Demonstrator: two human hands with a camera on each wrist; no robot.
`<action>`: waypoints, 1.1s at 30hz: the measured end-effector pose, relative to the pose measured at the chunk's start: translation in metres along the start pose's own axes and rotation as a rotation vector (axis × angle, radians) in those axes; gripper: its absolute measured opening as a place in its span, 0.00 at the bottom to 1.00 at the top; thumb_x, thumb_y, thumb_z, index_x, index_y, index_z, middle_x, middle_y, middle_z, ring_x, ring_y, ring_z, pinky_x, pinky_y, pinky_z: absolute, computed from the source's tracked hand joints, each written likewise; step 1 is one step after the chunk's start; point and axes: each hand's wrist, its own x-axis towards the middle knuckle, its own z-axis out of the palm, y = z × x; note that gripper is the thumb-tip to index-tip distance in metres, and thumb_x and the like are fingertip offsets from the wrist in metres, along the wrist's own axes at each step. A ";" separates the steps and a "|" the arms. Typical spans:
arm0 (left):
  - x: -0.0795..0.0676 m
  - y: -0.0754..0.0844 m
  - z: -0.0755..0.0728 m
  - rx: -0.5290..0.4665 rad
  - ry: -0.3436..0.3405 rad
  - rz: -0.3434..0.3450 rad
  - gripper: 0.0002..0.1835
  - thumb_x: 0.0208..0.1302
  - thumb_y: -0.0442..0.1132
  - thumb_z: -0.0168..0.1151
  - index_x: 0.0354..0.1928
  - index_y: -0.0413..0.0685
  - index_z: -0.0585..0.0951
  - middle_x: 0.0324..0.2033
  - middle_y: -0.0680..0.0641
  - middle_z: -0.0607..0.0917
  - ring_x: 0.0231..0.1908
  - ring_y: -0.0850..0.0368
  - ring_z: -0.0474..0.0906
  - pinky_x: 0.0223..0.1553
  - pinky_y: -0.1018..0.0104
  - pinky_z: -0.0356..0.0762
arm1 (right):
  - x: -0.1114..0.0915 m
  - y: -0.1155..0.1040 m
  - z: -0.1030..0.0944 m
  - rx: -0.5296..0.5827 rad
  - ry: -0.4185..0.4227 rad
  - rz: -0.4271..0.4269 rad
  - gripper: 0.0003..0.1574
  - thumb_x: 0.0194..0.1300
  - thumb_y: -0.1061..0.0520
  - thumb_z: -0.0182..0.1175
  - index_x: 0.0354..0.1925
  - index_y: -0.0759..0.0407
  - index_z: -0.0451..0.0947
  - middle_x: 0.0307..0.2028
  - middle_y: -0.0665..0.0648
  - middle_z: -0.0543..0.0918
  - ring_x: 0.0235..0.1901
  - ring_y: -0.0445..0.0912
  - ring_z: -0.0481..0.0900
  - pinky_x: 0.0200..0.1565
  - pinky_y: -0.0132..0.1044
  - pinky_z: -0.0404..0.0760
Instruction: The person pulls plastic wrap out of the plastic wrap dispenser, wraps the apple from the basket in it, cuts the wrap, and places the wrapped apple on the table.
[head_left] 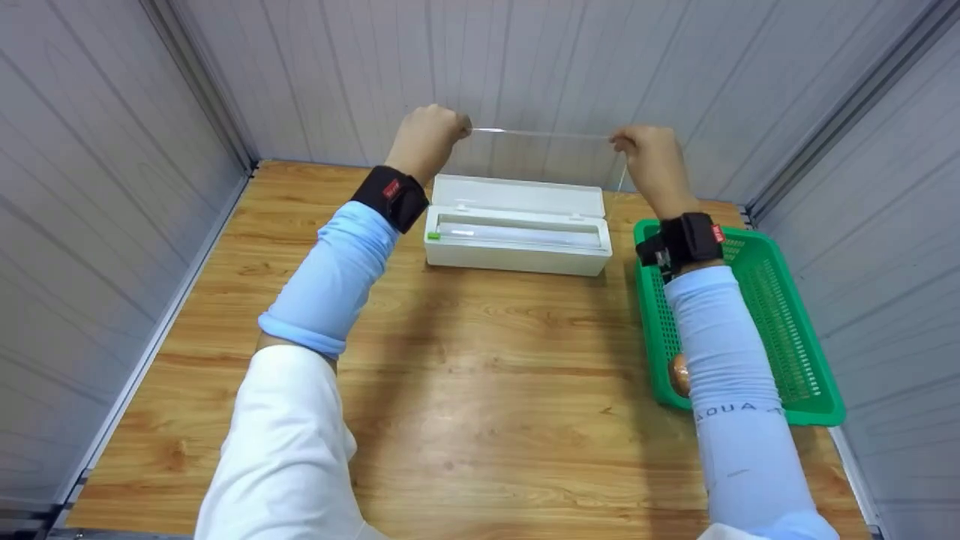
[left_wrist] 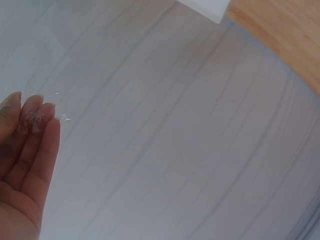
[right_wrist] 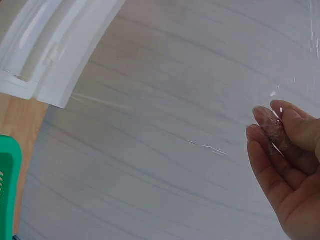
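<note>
Plastic film (head_left: 540, 134) pinched, blue sleeve (head_left: 739, 382), perhaps "AQUA"

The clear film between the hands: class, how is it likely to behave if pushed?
The film would probably fold rather than resist: it bunches where the left hand and right hand pinch it. It is likely very light and thin, as the wall shows through it.

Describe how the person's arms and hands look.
Left hand and right hand are bare. Each wrist has a black strap with a red label. Light-blue sleeves cover both forearms, dark lettering on the right; the left arm also has a white sleeve.
</note>
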 end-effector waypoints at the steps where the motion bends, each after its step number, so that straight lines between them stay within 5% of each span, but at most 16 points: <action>1: 0.001 0.000 -0.002 -0.002 0.000 -0.002 0.13 0.64 0.39 0.55 0.46 0.43 0.83 0.44 0.43 0.85 0.45 0.46 0.82 0.49 0.58 0.79 | 0.001 -0.001 -0.002 0.002 0.004 -0.005 0.16 0.69 0.61 0.49 0.46 0.66 0.80 0.43 0.66 0.84 0.44 0.57 0.81 0.49 0.47 0.79; 16: 0.009 0.007 -0.038 -0.016 0.089 -0.016 0.14 0.66 0.39 0.52 0.47 0.43 0.82 0.46 0.44 0.84 0.48 0.49 0.81 0.53 0.62 0.77 | 0.008 -0.019 -0.036 0.005 0.043 -0.014 0.17 0.70 0.59 0.48 0.48 0.64 0.80 0.44 0.65 0.84 0.46 0.55 0.81 0.50 0.45 0.77; 33: 0.002 0.022 -0.080 0.020 0.176 0.013 0.14 0.68 0.39 0.50 0.47 0.44 0.82 0.46 0.45 0.85 0.49 0.51 0.81 0.52 0.65 0.77 | -0.003 -0.035 -0.067 -0.002 0.247 -0.177 0.19 0.70 0.55 0.47 0.45 0.64 0.81 0.40 0.64 0.84 0.42 0.55 0.81 0.48 0.45 0.77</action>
